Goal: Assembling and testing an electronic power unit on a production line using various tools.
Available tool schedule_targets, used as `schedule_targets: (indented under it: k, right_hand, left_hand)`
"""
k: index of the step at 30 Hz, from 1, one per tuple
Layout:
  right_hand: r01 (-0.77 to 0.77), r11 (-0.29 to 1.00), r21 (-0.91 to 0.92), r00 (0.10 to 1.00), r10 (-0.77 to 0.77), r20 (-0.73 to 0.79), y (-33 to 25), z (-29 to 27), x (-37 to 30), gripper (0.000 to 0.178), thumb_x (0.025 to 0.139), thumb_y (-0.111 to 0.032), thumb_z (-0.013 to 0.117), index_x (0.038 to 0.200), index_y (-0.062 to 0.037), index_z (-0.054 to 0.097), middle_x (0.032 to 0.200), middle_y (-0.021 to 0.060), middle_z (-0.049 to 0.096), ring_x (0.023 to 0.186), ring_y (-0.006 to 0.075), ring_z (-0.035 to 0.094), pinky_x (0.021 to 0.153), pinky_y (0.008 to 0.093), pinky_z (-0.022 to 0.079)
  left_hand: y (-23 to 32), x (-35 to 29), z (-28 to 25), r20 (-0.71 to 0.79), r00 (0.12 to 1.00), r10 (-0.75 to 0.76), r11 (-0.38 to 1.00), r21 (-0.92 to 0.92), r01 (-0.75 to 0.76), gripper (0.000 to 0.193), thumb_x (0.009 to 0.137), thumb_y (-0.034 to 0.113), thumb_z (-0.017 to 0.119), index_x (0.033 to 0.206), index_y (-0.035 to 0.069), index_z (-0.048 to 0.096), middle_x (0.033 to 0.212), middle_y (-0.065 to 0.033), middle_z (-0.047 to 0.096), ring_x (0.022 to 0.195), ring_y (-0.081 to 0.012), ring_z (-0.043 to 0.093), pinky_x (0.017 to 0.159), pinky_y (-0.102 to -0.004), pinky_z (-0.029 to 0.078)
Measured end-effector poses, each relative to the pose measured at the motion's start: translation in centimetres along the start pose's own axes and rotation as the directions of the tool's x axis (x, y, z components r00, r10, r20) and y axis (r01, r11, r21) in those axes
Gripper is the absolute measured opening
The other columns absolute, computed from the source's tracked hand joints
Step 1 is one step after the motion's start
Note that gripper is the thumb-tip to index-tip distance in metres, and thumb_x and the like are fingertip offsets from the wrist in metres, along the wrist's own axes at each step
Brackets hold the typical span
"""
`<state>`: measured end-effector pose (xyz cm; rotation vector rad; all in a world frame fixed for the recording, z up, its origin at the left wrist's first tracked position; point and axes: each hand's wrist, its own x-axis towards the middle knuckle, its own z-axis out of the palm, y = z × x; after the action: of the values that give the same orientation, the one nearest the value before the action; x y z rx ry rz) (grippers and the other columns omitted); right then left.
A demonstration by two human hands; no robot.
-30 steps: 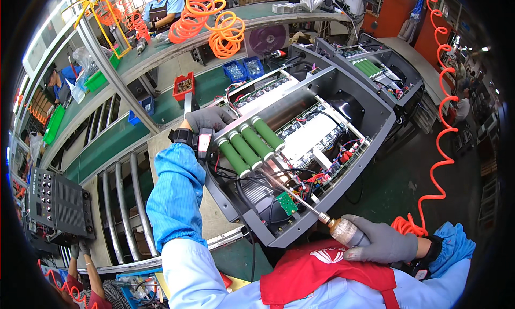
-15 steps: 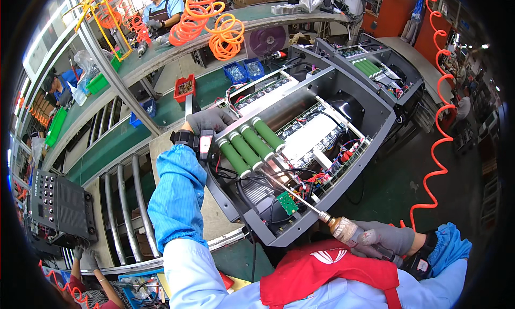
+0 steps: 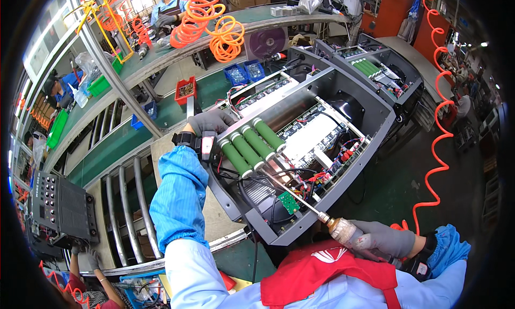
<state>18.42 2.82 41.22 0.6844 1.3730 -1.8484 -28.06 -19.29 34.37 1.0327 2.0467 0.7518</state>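
Observation:
My gloved right hand (image 3: pixel 383 238) is wrapped round a power screwdriver (image 3: pixel 342 229) at the lower right. Its long thin shaft slants up-left across the near wall of an opened grey machine casing (image 3: pixel 300 231). The tip reaches in near the ends of several green cylindrical resistors (image 3: pixel 244 149); what it touches is too small to tell. My left hand (image 3: pixel 212 122), also gloved, is curled at the casing's left side by the resistors' far ends; its fingertips are hidden. A small green circuit board (image 3: pixel 288 201) and bundled wires sit beneath the shaft.
A second opened casing (image 3: pixel 375 70) stands behind. Parts bins, one red (image 3: pixel 185 90) and one blue (image 3: pixel 235 74), line the green bench. An orange coiled hose (image 3: pixel 435 169) hangs at right. Metal rollers (image 3: pixel 126 212) and a closed machine (image 3: pixel 63 207) are at left. Co-workers' hands (image 3: pixel 92 260) show at lower left.
My hands and the screwdriver stay nearly in place. At the far bench a co-worker has shifted slightly right. The co-worker's hands at lower left have moved slightly against the closed machine.

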Motion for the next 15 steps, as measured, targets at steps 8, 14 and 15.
schedule_targets:
  k: [8, 14, 15]
  right_hand:
    - [0.147, 0.815, -0.560, 0.938, -0.294, -0.181, 0.0, 2.1, -0.1, 0.090, 0.083, -0.047, 0.073, 0.150, -0.0032, 0.031, 0.126, 0.0151, 0.059, 0.113, 0.0236, 0.059, 0.097, 0.0332, 0.045]
    - [0.168, 0.804, -0.571, 0.933, -0.316, -0.170, 0.5, 2.1, 0.1, 0.093, 0.084, -0.049, 0.072, 0.150, -0.0001, 0.028, 0.130, 0.0184, 0.057, 0.117, 0.0262, 0.058, 0.099, 0.0344, 0.045]
    - [0.170, 0.805, -0.568, 0.933, -0.317, -0.170, 0.6, 2.1, 0.2, 0.093, 0.084, -0.049, 0.072, 0.150, -0.0001, 0.028, 0.130, 0.0184, 0.057, 0.117, 0.0262, 0.058, 0.099, 0.0344, 0.045]
  left_hand:
    - [-0.6, 0.2, -0.1, 0.031, 0.987, 0.160, 0.986, -0.045, -0.159, 0.033, 0.077, 0.012, 0.074, 0.107, 0.000, 0.070, 0.089, -0.0018, 0.070, 0.080, -0.0091, 0.060, 0.071, -0.0280, 0.049]
    - [-0.1, 0.5, 0.0, 0.044, 0.986, 0.159, 0.987, -0.011, -0.158, 0.032, 0.072, 0.005, 0.074, 0.103, -0.002, 0.072, 0.089, -0.0033, 0.071, 0.082, -0.0103, 0.063, 0.073, -0.0278, 0.051]
    - [0.1, 0.4, 0.0, 0.047, 0.986, 0.158, 0.987, -0.010, -0.158, 0.032, 0.072, 0.005, 0.074, 0.103, -0.002, 0.072, 0.089, -0.0033, 0.071, 0.082, -0.0103, 0.063, 0.073, -0.0278, 0.051]
